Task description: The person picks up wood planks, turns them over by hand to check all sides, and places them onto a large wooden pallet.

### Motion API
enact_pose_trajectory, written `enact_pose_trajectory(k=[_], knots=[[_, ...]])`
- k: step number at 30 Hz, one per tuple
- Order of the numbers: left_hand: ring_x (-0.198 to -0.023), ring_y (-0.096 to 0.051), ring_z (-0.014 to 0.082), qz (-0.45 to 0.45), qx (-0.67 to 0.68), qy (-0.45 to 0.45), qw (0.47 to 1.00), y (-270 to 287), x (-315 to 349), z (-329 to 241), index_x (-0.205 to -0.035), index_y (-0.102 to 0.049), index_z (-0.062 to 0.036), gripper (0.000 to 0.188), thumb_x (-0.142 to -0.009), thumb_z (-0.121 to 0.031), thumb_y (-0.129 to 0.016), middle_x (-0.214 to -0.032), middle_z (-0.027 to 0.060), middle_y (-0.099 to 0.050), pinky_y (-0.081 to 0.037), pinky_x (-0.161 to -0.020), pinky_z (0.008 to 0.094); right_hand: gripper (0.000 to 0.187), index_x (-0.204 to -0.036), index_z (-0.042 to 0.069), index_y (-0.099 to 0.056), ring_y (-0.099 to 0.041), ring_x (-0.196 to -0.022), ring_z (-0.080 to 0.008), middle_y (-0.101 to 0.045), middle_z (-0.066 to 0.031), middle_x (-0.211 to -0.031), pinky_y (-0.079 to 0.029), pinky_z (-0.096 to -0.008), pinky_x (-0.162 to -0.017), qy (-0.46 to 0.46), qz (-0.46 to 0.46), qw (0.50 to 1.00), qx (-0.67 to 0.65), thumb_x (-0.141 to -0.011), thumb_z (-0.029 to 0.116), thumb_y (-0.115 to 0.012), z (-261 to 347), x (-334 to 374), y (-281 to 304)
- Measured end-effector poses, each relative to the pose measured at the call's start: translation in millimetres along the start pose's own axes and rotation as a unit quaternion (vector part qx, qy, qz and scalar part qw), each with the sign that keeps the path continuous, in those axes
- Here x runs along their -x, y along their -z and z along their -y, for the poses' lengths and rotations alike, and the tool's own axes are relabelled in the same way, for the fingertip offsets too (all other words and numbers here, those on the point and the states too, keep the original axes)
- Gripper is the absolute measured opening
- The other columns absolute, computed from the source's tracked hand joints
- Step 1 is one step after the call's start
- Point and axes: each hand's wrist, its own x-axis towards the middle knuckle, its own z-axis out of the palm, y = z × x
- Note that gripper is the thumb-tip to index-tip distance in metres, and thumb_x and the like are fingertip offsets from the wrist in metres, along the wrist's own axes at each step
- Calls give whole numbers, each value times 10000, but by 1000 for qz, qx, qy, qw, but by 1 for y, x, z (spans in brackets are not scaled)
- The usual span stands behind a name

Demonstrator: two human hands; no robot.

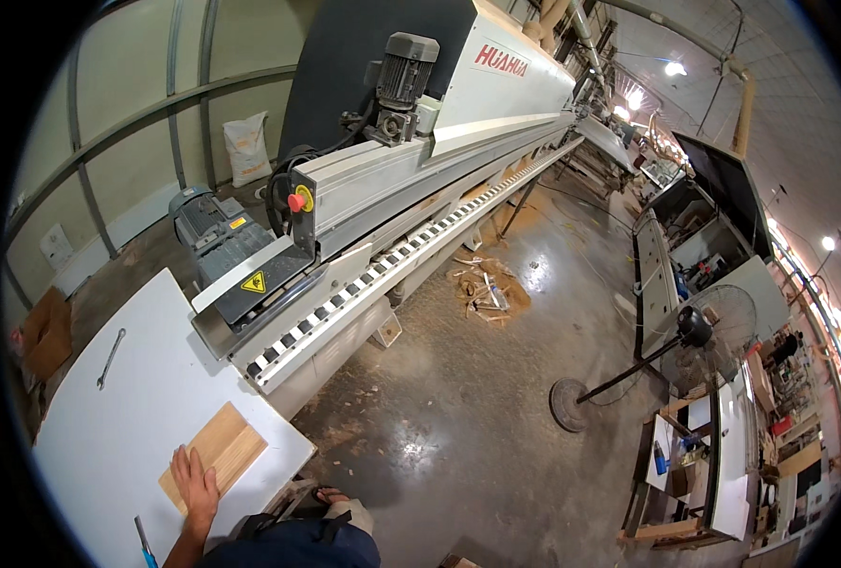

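My left hand [196, 481] lies on a light-brown wooden board [236, 442], palm down with the fingers stretched out over its near left part. The board rests flat on a white table [136, 417], close to the table's right edge. My right hand is not in view. Farther up the same table lies a metal wrench [111, 360]. Close to my left forearm, at the lower edge, is a thin tool with a blue handle [148, 557], only partly seen.
Beyond the table runs a long machine with a roller track [383, 282], a red stop button [297, 202] and a motor [406, 80]. Wood scraps and sawdust [492, 292] lie on the floor. At right stand a fan [693, 327] and a workbench [731, 464].
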Motion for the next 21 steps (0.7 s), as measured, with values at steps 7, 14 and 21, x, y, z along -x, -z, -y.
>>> enact_pose_trajectory(k=[7,14,21], knots=[[-1334,-265,457,-3,-2,3,1000,-2,0,2,-1332,-420,57,511,-911,-224,-495,-1433,289,-313,-161,-1111,565,294,-649,72,-530,-481,-509,-174,-531,-48,-622,-400,-315,-471,-11,-5,1000,0,-890,234,-573,-4,2,-1],[-1326,-270,469,-16,-4,-9,1000,-3,1,6,-1330,-421,57,518,-905,-229,-501,-1425,296,-320,-163,-1109,569,289,-655,70,-533,-485,-511,-176,-534,-51,-624,-404,-317,-473,-21,-4,1000,2,-890,233,-573,-8,1,-3],[-1324,-276,469,-13,-1,0,1000,-3,1,5,-1326,-429,56,521,-901,-236,-504,-1425,295,-322,-166,-1108,569,285,-660,67,-537,-488,-513,-178,-537,-53,-626,-408,-320,-475,-26,-4,1000,7,-891,232,-573,-10,2,-2]])
